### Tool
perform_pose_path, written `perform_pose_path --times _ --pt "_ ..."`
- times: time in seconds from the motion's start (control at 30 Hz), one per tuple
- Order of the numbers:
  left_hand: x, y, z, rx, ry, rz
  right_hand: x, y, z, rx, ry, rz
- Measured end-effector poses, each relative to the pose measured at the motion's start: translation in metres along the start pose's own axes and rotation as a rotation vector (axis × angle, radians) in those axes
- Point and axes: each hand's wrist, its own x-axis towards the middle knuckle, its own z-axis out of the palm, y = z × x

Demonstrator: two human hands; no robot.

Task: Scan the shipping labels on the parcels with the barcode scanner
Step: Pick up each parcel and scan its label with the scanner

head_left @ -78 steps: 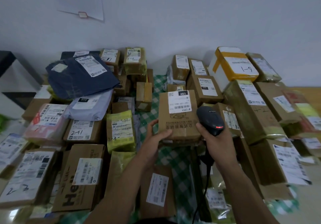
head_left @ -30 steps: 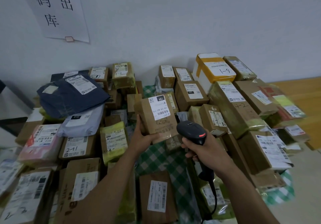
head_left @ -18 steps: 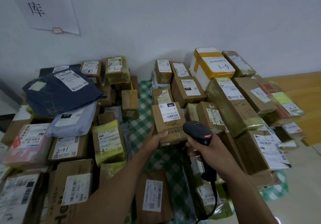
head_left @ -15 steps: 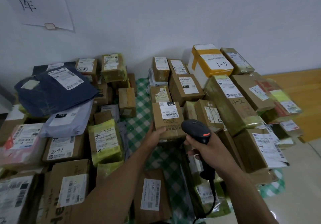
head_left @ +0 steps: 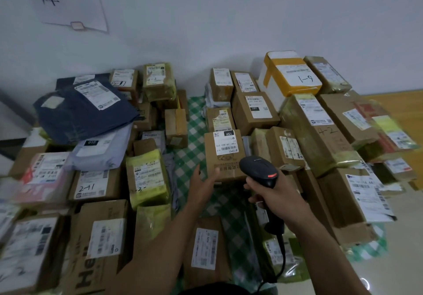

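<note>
Here, a green-and-white checked cloth (head_left: 194,121) runs away from both sets of fingers toward the wall, with parcels heaped on either side of it. Beyond the right fingers and off to their right lies a long brown carton (head_left: 320,139) marked 4-2. Farther the same way stands a white box banded in yellow tape (head_left: 290,75), marked 1-9. Well to the left of the left fingers a dark blue mailer bag (head_left: 75,116) lies on top of the heap, and nearer on that side sits a yellow-wrapped parcel (head_left: 146,180).

Straight ahead of the left fingertips sits a small brown box (head_left: 224,166), its labelled face turned up toward the camera. The left hand (head_left: 202,182) is slack, fingers loosely straight and slightly apart, the tips touching the box's lower left edge without curling round it. The right hand (head_left: 277,198) is wrapped round the handle of the black barcode scanner (head_left: 258,169), fingers curled close together on the grip. The scanner's head rises above those fingers and overlaps the box's lower right corner; whether it touches cannot be told. Its cable (head_left: 282,255) hangs below the hand.

The shipping label (head_left: 225,142) lies on the upper part of the box's face, beyond both sets of fingertips. A small red light (head_left: 272,175) glows on the scanner head, just above the right fingers.
</note>
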Motion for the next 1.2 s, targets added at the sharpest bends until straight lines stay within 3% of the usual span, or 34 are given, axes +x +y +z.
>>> perform_pose_path --times 0.1,0.23,0.47,0.6,0.87,1.03,1.2 --pt "-0.024 -0.020 -0.004 0.126 0.087 0.130 -0.004 0.008 0.007 0.006 -0.012 0.003" --pt "-0.055 -0.066 -0.012 0.383 -0.008 0.281 -0.015 0.027 0.016 -0.011 -0.043 0.011" --pt "-0.075 -0.089 -0.020 0.945 -0.412 0.030 -0.037 0.061 0.024 -0.010 -0.080 0.044" --pt "-0.074 -0.104 -0.013 1.190 -0.289 0.021 -0.048 0.072 0.023 -0.010 -0.097 0.023" --pt "-0.084 -0.087 -0.002 1.160 -0.223 0.027 -0.056 0.084 0.015 -0.012 -0.102 0.038" --pt "-0.097 -0.083 -0.004 0.989 -0.090 0.271 -0.055 0.089 0.010 -0.008 -0.074 0.035" --pt "-0.095 -0.094 -0.024 0.958 -0.199 0.210 -0.054 0.091 0.008 0.013 -0.062 0.032"
